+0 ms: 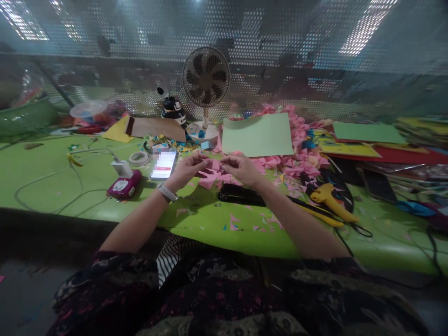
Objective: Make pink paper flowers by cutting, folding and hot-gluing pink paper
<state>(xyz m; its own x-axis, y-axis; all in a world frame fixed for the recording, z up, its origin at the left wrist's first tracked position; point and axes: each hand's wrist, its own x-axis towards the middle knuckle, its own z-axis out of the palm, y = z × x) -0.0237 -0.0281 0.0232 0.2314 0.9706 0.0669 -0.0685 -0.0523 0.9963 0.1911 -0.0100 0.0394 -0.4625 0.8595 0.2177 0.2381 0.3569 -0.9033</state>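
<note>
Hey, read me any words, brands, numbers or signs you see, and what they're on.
Nothing reads clearly enough to quote.
Black bottle: white lettering, too small and blurred to read.
Phone: lit screen, partly pixelated, its text unreadable.
Purple box: a white face-like picture, no readable letters.
</note>
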